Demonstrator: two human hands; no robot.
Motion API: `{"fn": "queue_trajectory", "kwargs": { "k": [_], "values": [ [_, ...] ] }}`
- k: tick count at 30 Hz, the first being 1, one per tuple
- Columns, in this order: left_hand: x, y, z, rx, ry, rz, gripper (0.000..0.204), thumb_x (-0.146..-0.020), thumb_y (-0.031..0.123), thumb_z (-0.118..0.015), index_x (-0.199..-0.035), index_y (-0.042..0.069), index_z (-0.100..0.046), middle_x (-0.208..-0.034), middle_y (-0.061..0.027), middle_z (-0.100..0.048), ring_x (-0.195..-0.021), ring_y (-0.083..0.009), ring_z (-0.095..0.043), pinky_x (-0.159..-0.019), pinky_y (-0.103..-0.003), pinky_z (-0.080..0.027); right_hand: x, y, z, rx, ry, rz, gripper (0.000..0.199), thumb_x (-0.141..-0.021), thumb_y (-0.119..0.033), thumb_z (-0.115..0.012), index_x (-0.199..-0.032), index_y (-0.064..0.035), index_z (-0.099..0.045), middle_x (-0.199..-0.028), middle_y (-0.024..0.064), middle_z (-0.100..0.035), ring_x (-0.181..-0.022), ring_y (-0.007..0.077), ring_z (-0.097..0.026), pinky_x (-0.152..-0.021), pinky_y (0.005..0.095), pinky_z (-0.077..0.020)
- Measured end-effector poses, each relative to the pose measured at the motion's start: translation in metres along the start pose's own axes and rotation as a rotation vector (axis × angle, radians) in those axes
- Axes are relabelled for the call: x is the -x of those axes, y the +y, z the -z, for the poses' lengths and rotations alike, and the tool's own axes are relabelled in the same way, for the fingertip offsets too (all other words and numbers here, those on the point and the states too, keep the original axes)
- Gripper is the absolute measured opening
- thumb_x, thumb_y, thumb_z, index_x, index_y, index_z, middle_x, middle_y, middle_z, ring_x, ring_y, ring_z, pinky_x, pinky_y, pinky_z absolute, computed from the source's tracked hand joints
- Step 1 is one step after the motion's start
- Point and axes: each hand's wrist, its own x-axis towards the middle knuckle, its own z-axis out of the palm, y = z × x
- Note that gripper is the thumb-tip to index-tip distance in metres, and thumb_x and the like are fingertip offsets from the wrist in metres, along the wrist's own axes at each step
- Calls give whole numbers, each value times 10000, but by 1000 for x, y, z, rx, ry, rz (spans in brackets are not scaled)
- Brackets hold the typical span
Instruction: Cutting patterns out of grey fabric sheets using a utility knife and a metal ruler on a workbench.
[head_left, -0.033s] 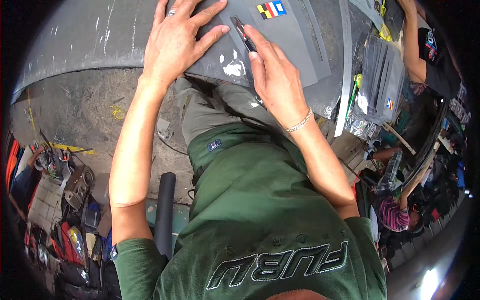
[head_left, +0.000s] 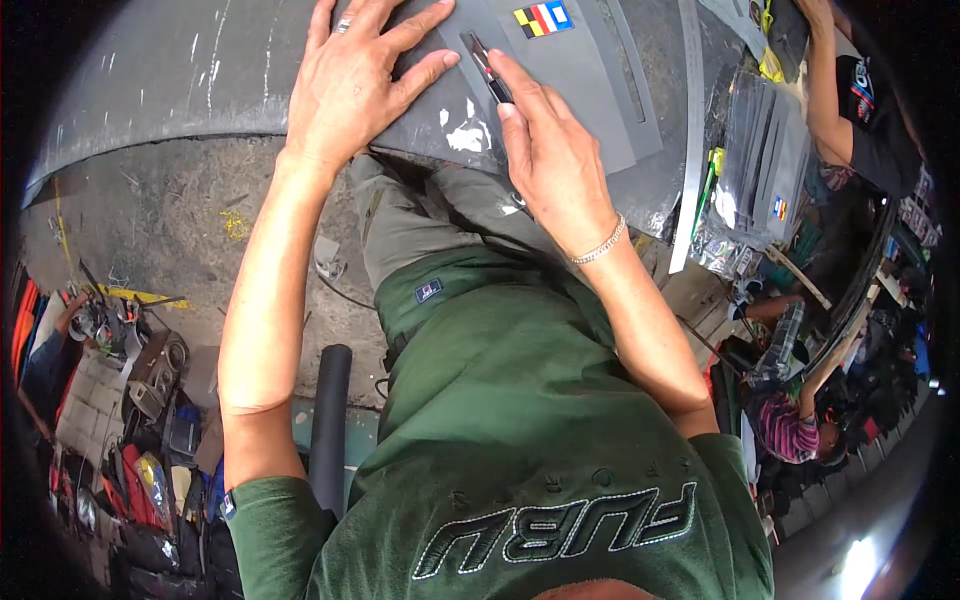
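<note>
My left hand [head_left: 350, 85] lies with spread fingers on the dark work surface, its thumb and fingertips at the left edge of a grey sheet [head_left: 590, 110]. A ring shows on one finger. In my right hand [head_left: 555, 160] is a slim utility knife [head_left: 485, 68], gripped between thumb and forefinger, its tip directed away from me and slightly left. The knife lies over the sheet's left part. A small colourful flag-patterned patch [head_left: 542, 19] sits on the sheet, beyond the knife. Past it to the right, the sheet has a long narrow dark slot [head_left: 622, 60].
A long pale metal strip [head_left: 690, 130] lies right of the sheet. Farther right are plastic-wrapped grey pieces [head_left: 765, 140] and a green pen-like stick [head_left: 708, 185]. Another person's arm [head_left: 825, 100] reaches in at the upper right. A dark roll [head_left: 331, 420] stands by my left elbow.
</note>
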Motion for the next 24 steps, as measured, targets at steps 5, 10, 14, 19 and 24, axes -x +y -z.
{"fn": "queue_trajectory", "kwargs": {
  "k": [5,10,14,19,24],
  "values": [
    [0,0,-1,-4,12,-5,522,-909,369,-724,-1375,146,-656,-1486,-134,-526,-1477,-352,-394,-1240,-571,-224,-1,0,1,5,-5,1,468,-1014,-130,-567,-1476,-171,-504,-1041,176,-648,-866,416,-686,-765,507,-578],
    [-1,2,1,-3,-1,5,515,-908,367,-724,-1366,139,-662,-1484,-135,-529,-1476,-348,-397,-1241,-568,-225,-1,-2,1,16,-18,-15,466,-1016,-133,-564,-1476,-173,-504,-1045,176,-648,-861,413,-686,-769,504,-578],
    [-1,2,2,1,-5,12,516,-908,369,-725,-1365,136,-663,-1484,-135,-529,-1477,-348,-396,-1242,-565,-224,-1,-2,1,4,-22,-17,466,-1013,-126,-567,-1473,-176,-508,-1040,173,-647,-851,410,-685,-762,499,-582],
    [-3,3,2,-9,-21,26,519,-910,370,-724,-1368,134,-661,-1489,-136,-526,-1479,-349,-393,-1246,-558,-219,-2,-2,-1,26,-7,1,461,-1009,-120,-571,-1464,-176,-519,-1022,168,-642,-835,409,-684,-749,496,-585],
    [-2,1,-1,-23,-13,18,519,-912,371,-721,-1370,135,-658,-1488,-137,-526,-1480,-351,-390,-1246,-564,-218,-4,-10,0,141,-58,-47,512,-1013,-125,-554,-1510,-190,-449,-1005,210,-648,-832,459,-683,-754,537,-576]
  ]
}}
